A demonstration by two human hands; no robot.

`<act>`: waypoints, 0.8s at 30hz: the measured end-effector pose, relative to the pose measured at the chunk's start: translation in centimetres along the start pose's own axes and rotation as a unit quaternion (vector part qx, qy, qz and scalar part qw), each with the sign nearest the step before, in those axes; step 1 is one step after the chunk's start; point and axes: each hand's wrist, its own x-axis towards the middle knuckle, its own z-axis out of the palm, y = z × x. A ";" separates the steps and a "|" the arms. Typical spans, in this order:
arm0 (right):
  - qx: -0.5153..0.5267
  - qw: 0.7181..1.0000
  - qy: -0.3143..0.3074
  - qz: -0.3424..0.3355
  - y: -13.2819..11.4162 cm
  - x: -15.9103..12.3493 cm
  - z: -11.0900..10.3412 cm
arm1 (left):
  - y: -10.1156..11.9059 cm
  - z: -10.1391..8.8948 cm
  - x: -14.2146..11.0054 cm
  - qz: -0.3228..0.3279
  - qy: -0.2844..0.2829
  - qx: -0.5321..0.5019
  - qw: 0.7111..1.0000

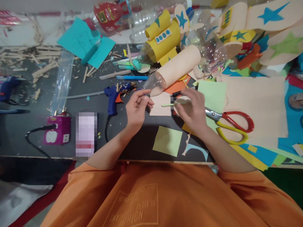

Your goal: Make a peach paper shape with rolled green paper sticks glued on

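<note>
2 bare hands at 1 pale card square (159, 109)

The right hand (193, 107) curves at the right edge of the card square, thumb and fingers around a round beige piece (181, 101); whether they pinch it or merely hover, I cannot tell. A thin green stick (167, 105) juts from beside that piece across the card square. The left hand (137, 108) is at the card's left edge, fingers bent and thumb near them; whether they clamp the edge is also unclear.

A black pen (175, 94) lies just above the card's right corner, close under the right hand. If that hand drops or sweeps, the pen or stick could roll. Farther right of the card lie the scissors (214, 114), near the right forearm; a careless elbow swing could shove them.

Left of the card rests 1 blue glue gun (112, 97), nozzle near the left hand: if hot, a backward brush could burn. Above the card leans a beige-wrapped bottle (181, 66), which could roll down if bumped. Below the card is a green paper square (168, 142), loose enough to slip.
</note>
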 end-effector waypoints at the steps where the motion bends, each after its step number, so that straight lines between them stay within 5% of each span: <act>1: 0.017 0.997 -0.062 -0.032 -0.5 -0.2 0.1 | 0.1 0.0 0.0 -0.004 0.003 -0.007 1.000; 3: 0.042 0.973 -0.208 -0.087 -1.4 -0.6 0.3 | 0.2 -0.1 -0.2 -0.022 -0.004 -0.016 1.000; 5: 0.030 0.954 -0.278 -0.108 -2.1 -1.0 0.7 | 0.2 -0.1 -0.3 -0.036 -0.015 -0.017 0.999; 13: 0.072 0.939 -0.327 -0.073 -2.7 -1.1 1.0 | -1.1 -0.3 0.1 0.054 -0.032 0.031 0.998; 16: 0.134 0.949 -0.284 -0.003 -2.3 -0.7 0.6 | -1.0 -0.4 0.0 0.035 -0.037 0.054 0.997; 19: 0.202 0.961 -0.153 0.109 -1.6 -0.3 0.1 | -0.4 -0.3 -0.1 0.016 -0.033 0.056 0.998; 24: 0.305 0.925 -0.006 0.226 -0.6 0.3 -0.2 | 0.0 -0.2 -0.3 -0.012 -0.007 0.041 0.999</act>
